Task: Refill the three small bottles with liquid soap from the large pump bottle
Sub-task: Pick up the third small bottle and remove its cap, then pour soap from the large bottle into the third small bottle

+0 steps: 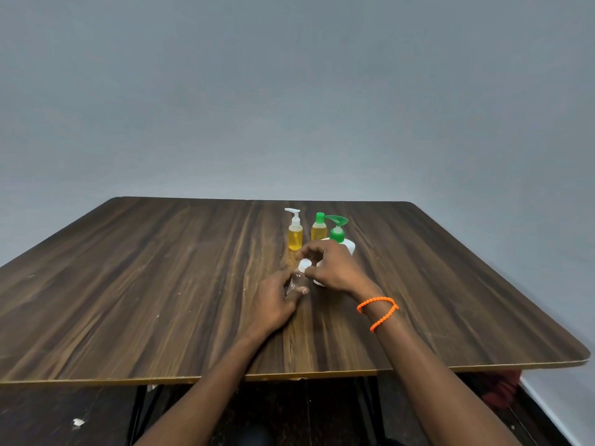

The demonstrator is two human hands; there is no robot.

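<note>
A small clear bottle (297,280) stands on the wooden table (161,284); it looks empty. My left hand (277,300) grips its body. My right hand (335,268) pinches its white cap (304,264). Behind them stand a small pump bottle (295,235) with a white pump and yellow liquid, and a small green-capped bottle (318,230) with yellow liquid. The large white pump bottle (349,246) with a green pump head (337,225) stands to the right of those, partly hidden by my right hand.
The table's near edge (289,376) runs just below my forearms. A grey wall rises behind the table. An orange beaded band (380,309) circles my right wrist. Dark floor shows under the table.
</note>
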